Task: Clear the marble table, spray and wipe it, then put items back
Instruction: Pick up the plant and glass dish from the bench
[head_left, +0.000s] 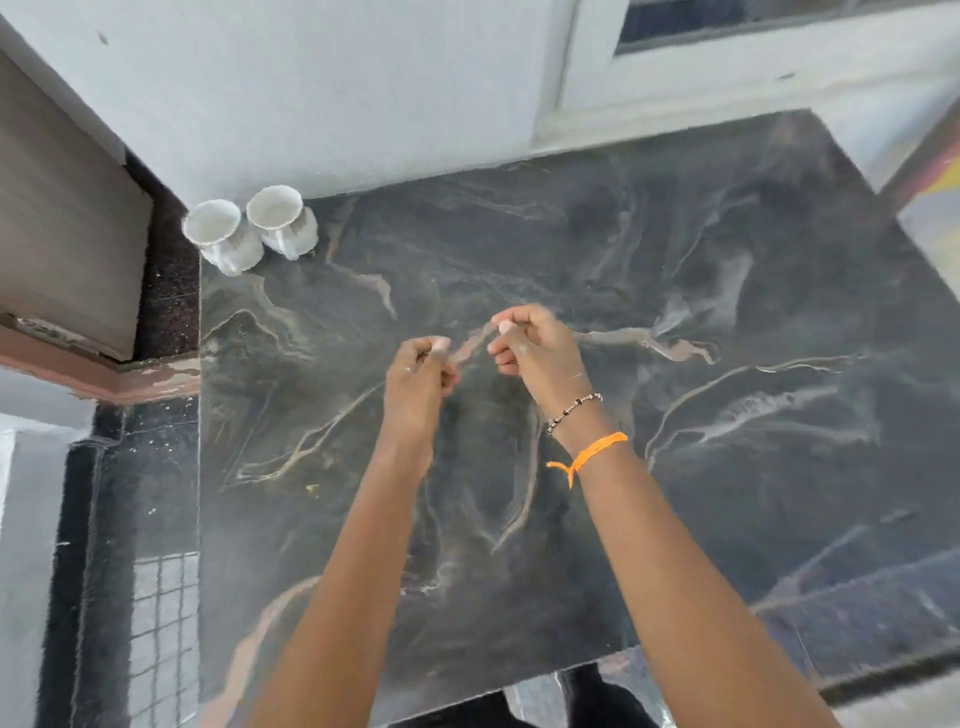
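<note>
both the left hand (423, 371) and the right hand (535, 345) hover over the middle of the marble table (727, 415) with fingers curled, holding nothing i can make out, though blur hides the fingertips. two white cups (249, 228) stand at the table's far left corner by the wall. no spray or cloth is visible, so i judge it either not yet cleared or partly restocked.
</note>
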